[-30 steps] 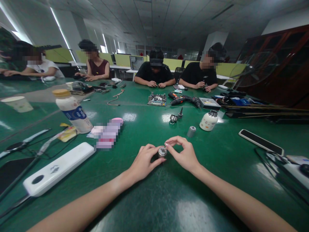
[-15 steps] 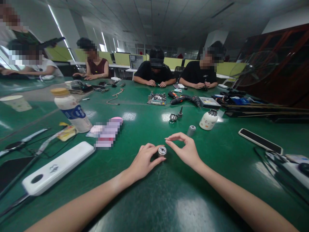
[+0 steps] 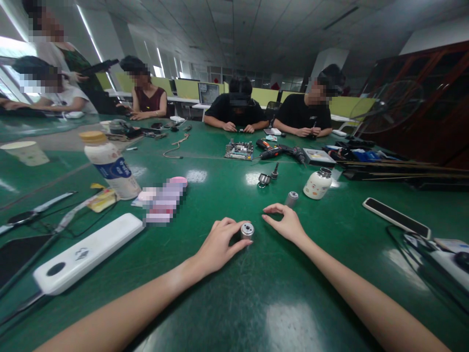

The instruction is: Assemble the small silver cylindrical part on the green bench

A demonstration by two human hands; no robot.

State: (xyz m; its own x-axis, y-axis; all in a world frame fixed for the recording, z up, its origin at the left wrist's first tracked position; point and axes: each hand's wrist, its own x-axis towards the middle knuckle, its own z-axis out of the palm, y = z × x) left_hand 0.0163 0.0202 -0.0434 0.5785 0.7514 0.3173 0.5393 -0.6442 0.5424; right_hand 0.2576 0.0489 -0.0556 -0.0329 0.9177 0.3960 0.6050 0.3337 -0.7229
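A small silver metal cylinder (image 3: pixel 247 231), its top face marked with dark holes, stands upright on the green table (image 3: pixel 220 313). My left hand (image 3: pixel 216 247) grips it from the left, thumb on the near side and index finger on the far side. To its right, my right hand (image 3: pixel 286 224) hovers with thumb and fingers apart, nothing visible between them. Just beyond the right hand stands a second, similar metal cylinder (image 3: pixel 292 198), partly covered by the fingers. A steel bottle cap (image 3: pixel 264 179) and a small dark fitting (image 3: pixel 274 170) lie farther back.
A white bottle (image 3: pixel 318 184) and a phone (image 3: pixel 396 217) are on the right. On the left are a power strip (image 3: pixel 88 254), drink bottle (image 3: pixel 112 168) and watch (image 3: pixel 22 221). A circuit board (image 3: pixel 239 150) and power drills (image 3: pixel 271 152) lie farther back; several people sit beyond.
My right hand has moved right, away from the held cylinder, and its pinched fingertips have parted. My left hand keeps its grip. At the far left, a standing person has shifted right.
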